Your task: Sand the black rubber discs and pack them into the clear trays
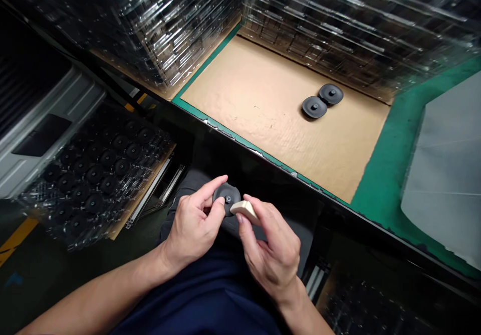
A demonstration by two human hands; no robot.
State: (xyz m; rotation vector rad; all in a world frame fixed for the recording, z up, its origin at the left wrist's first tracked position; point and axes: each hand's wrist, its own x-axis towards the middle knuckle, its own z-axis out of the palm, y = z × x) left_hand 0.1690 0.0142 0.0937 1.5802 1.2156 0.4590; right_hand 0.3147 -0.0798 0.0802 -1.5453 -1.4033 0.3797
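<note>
Over my lap, my left hand pinches a dark round disc-shaped part with a small raised stub at its centre. The thumb lies on its face beside the stub. In my right hand is a cream-coloured flat block, gripped between thumb and fingers. Its tip is at the disc's right edge; whether it touches the disc I cannot tell. Two similar dark parts, one nearer and one farther, lie side by side on the cardboard, stubs up.
Cardboard covers part of the green tabletop. Stacks of clear plastic trays stand at the back left and back right. Lower left, a clear tray holds several dark round parts. A pale sheet lies at right.
</note>
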